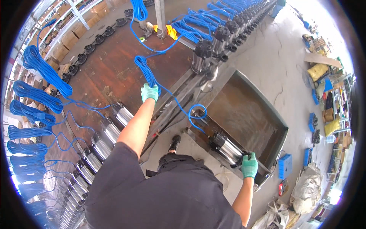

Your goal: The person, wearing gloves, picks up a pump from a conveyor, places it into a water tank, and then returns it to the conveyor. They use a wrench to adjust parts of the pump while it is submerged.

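My left hand, in a green glove, is closed around a coil of blue cable over the brown tabletop. From this coil the cable runs right, through a loose loop, to the black end of a silver submersible pump. The pump lies tilted along the near-left side of a metal tank. My right hand, gloved in green too, is closed around the pump's other black end. Its fingertips are partly hidden.
Several similar pumps with blue coils line the tabletop's left side. More pumps stand upright in a row toward the far right. Black round parts edge the table. Blue crates and sacks lie on the floor at right.
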`<state>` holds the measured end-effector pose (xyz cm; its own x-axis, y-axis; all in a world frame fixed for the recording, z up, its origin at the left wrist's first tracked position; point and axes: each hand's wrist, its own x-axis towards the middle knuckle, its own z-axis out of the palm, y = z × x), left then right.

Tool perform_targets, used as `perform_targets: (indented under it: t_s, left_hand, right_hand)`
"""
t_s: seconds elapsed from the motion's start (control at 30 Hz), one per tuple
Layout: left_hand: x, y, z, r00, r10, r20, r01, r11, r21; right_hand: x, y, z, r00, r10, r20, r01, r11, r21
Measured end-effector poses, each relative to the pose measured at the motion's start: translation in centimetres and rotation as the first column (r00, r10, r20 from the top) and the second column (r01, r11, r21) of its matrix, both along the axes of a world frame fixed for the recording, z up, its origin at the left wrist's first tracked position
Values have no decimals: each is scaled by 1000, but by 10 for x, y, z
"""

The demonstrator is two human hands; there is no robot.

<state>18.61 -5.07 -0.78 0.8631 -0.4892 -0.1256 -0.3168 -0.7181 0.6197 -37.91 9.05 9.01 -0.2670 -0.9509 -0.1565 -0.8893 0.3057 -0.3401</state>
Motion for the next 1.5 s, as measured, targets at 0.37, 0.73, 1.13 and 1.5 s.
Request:
perform_targets:
  t_s: [0.37,0.73,1.13,1.5]
  left_hand:
    - [41,-30,22,622,-110,-776,25,992,-121]
    - [51,104,155,956,-293,-18,228,781,-581]
    - [101,146,298,967,-146,209,248,347,-905]
    - [143,145,288,984,-173,34,106,424,-899]
  right_hand:
    - [-7,-6,-10,994,-93,51,90,995,42]
    - [-68,-16,-73,830,-186,526,110,979,172]
    - [-24,-13,-1,723,-303,621,103,936,336]
    - [-21,-7,14,687,-354,634,115,915,386]
